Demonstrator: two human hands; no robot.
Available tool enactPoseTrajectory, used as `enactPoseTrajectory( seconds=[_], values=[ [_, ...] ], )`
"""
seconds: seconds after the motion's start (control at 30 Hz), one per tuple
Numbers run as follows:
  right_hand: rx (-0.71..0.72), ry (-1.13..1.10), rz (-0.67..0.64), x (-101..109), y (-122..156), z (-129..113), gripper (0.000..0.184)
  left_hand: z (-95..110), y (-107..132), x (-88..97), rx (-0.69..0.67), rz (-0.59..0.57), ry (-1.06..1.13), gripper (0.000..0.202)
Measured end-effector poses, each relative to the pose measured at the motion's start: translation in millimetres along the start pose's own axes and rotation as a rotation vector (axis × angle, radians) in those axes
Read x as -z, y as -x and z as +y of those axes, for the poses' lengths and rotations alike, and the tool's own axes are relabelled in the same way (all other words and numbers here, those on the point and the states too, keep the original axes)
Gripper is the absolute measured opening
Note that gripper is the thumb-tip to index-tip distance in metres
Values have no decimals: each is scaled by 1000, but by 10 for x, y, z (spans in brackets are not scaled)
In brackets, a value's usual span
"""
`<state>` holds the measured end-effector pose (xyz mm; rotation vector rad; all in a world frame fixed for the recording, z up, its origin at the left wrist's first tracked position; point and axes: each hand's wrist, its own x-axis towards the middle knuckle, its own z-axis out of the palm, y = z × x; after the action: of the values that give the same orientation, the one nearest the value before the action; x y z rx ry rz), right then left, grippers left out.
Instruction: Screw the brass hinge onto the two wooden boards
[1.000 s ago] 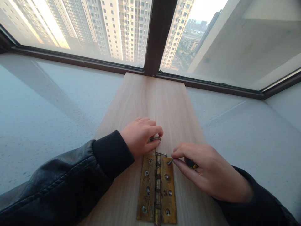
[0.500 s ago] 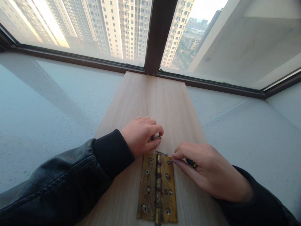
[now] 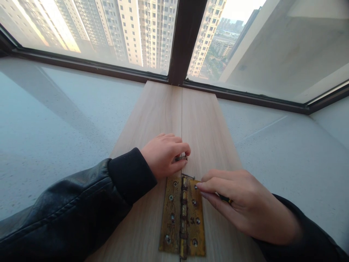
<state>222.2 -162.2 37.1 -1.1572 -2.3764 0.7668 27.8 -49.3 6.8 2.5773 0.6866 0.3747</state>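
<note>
Screws (image 3: 181,158) pinched in left hand (image 3: 163,155) above brass hinge (image 3: 182,216).

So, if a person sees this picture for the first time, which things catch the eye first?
First the brass hinge, lying across the seam of two wooden boards near the bottom. Just above it, the left hand pinches screws, while the right hand brings its fingertips to the hinge's upper right corner. Behind, a large window shows tall apartment towers.
</note>
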Motion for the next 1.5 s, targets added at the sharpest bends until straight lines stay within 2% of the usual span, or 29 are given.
enactPoseTrajectory(
  seconds=[0.17, 0.27, 0.5, 0.73, 0.8, 0.97, 1.07, 1.23, 1.5],
  values=[
    [49, 33, -42, -51, -30, -44, 30, 1, 0, 0, -4, -1, 1, 14],
    [71, 26, -11, -61, -26, -41, 28, 4, -2, -7, -5, 1, 0, 15],
    [-66, 16, -21, 10, -44, -14, 20, -1, 0, -4, -3, 2, 6, 15],
    [-150, 107, 63, 61, -36, 75, 16, -5, -3, -6, -9, -2, 10, 15],
    [-167, 113, 51, 68, -45, 115, 15, -7, -4, -7, -11, 0, 8, 15],
    [-132, 88, -38, 39, -75, 154, 22, -1, 8, 8, -20, -5, -17, 22],
    [-117, 98, -23, 45, -68, 143, 22, 1, 19, 11, -83, -26, -36, 31],
    [-69, 101, 56, 91, -40, 101, 18, -6, 18, -3, -129, -27, -25, 27],
    [-34, 54, 25, 71, -26, 60, 22, -9, 18, -5, -136, -31, -17, 23]
  ],
)
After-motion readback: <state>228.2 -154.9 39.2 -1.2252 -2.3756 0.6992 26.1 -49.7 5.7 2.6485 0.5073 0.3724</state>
